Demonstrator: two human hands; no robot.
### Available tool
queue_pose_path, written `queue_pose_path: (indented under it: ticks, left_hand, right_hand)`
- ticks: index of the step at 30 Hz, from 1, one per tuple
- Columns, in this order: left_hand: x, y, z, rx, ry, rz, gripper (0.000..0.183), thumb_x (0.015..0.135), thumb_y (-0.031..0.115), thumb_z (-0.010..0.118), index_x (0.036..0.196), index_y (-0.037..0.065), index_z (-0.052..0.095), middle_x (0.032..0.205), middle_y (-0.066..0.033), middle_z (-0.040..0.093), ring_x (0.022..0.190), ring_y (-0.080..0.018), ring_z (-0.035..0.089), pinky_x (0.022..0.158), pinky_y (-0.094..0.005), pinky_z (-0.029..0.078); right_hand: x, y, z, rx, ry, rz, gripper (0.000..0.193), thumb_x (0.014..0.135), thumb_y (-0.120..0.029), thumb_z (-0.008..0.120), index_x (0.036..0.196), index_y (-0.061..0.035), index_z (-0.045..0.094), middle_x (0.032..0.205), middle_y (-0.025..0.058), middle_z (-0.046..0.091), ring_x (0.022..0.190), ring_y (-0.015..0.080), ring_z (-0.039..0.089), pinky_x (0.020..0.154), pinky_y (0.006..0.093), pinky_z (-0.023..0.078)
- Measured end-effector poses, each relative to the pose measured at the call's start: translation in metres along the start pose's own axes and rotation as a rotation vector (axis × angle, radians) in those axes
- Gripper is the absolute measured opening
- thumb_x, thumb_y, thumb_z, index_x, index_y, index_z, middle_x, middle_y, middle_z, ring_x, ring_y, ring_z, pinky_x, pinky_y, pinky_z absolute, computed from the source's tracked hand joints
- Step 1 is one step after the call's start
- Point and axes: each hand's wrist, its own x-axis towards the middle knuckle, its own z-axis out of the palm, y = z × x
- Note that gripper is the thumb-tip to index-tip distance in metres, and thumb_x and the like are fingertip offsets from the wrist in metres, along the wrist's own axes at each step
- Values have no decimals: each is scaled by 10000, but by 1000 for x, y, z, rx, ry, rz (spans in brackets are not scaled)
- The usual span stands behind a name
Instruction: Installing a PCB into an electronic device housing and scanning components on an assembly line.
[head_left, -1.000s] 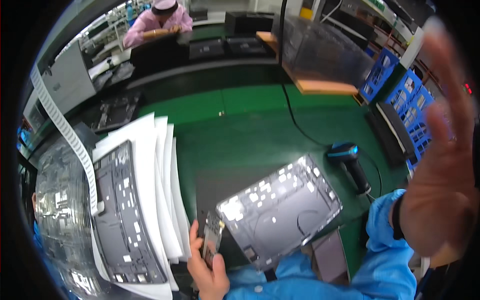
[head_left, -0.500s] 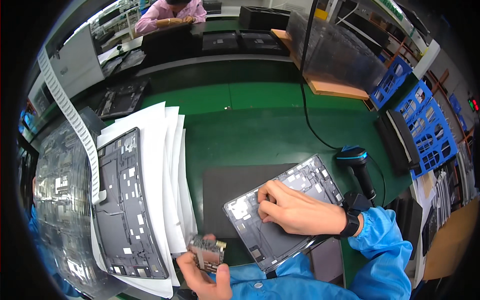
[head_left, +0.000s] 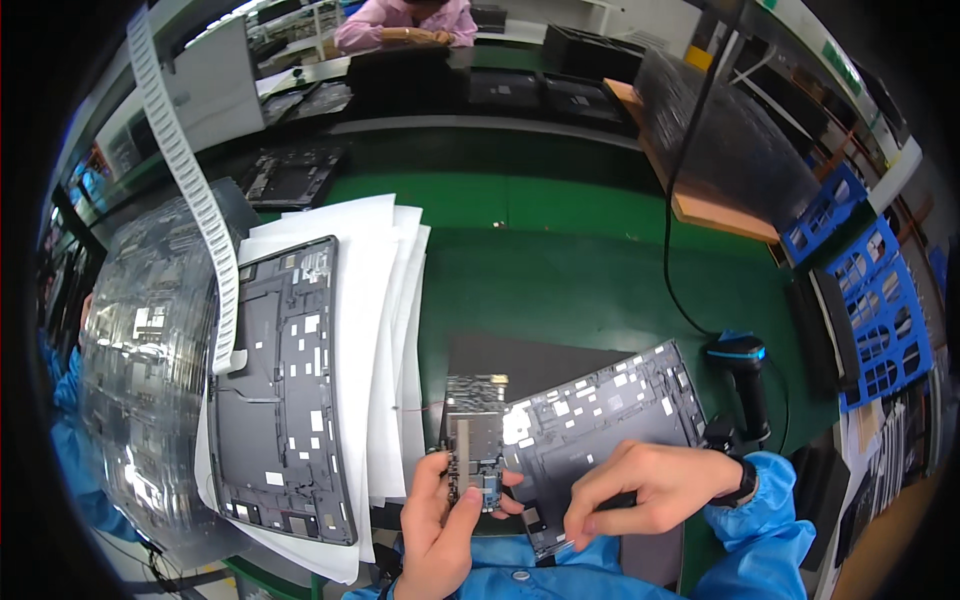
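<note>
My left hand (head_left: 440,525) grips a circuit board (head_left: 478,425) between thumb and fingers. The board stands upright in front of me, densely covered with small parts, and a thin red wire trails off its left side. Just to its right a dark tablet back shell (head_left: 600,425) lies tilted, its inner side up and dotted with white stickers. My right hand (head_left: 645,490) is over the shell's near side, thumb and fingertips pinched close to its lower left corner. Whatever is between those fingertips is too small to make out. Under the shell is a dark grey mat (head_left: 490,350).
On the left, another tablet shell (head_left: 275,410) rests on white sheets (head_left: 375,260), beside stacked clear plastic trays (head_left: 150,370). A corded scanner (head_left: 742,375) stands at right near blue racks (head_left: 885,310). Across the green bench (head_left: 560,280), a person in pink (head_left: 405,25) sits working.
My left hand has lifted the circuit board and turned it upright, closer to the shell. My right hand has moved from the shell's upper left part down to its near edge. The view has shifted.
</note>
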Motion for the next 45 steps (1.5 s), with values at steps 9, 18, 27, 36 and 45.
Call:
queue_pose_path:
  ticks: [9, 18, 27, 36, 45]
  left_hand:
    - [-16, -20, -30, 41, -21, -132, 272, 1002, 116, 579, 1202, -51, 501, 1217, -218, 643, 779, -139, 648, 721, -269, 524]
    - [-24, -15, -24, -16, 34, -131, 291, 1013, 99, 479, 1235, -84, 521, 901, -159, 697, 713, -141, 611, 647, -255, 489]
    - [14, -17, 22, -176, 89, 128, 330, 951, 62, 541, 1245, -65, 461, 1080, -223, 647, 919, -201, 657, 740, -302, 517]
    - [42, -12, 32, -265, 318, 130, 300, 906, -60, 654, 1181, -40, 534, 989, -103, 691, 854, -101, 641, 782, -214, 497]
    - [39, -27, 39, -304, 465, 207, 296, 833, -74, 725, 1084, -20, 578, 926, -97, 692, 747, -74, 613, 693, -212, 495]
  right_hand:
    - [26, 10, -12, 163, 191, -37, 208, 903, 4, 697, 1100, 69, 714, 941, 159, 754, 849, 230, 746, 767, 296, 588]
    - [37, 34, -25, 146, 430, -110, 158, 877, 5, 734, 1034, 21, 739, 963, 118, 721, 887, 190, 702, 815, 297, 569]
    - [34, 43, -26, 411, 471, -13, 142, 849, 69, 744, 980, 94, 696, 946, 165, 726, 849, 178, 721, 754, 269, 606]
    - [35, 52, -21, 346, 464, -29, 105, 894, -10, 724, 971, 52, 690, 864, 82, 727, 762, 100, 695, 672, 218, 555]
    - [35, 57, -18, 239, 514, -104, 68, 875, 13, 670, 931, 48, 687, 835, 89, 718, 791, 110, 701, 701, 241, 573]
